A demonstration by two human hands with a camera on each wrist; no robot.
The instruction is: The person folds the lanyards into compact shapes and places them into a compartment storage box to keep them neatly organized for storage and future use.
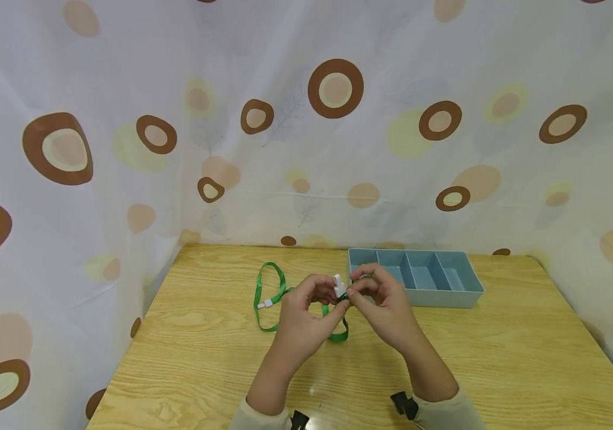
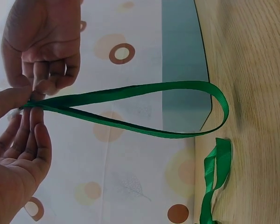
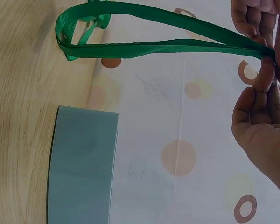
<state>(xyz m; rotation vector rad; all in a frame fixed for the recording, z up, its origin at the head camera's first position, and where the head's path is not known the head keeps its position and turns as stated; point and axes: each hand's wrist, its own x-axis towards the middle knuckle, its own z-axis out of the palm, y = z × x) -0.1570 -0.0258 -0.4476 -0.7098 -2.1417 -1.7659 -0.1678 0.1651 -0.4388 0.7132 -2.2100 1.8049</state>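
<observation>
Above the table, both hands meet at one end of a green lanyard [image 1: 339,337] with a white plastic clip [image 1: 339,286]. My left hand [image 1: 308,313] pinches the strap just below the clip. Against it, my right hand [image 1: 387,306] pinches the same spot with thumb and fingertips. From the pinch the strap [image 2: 130,91] hangs down in a long narrow loop. The rest of the lanyard lies on the table to the left, with a white buckle [image 1: 268,303] on it. Fingers hide most of the clip in both wrist views.
A blue-grey tray [image 1: 446,298] with several compartments stands at the back of the wooden table [image 1: 499,358], behind and right of my right hand. A patterned white curtain [image 1: 285,167] hangs behind the table and along its sides.
</observation>
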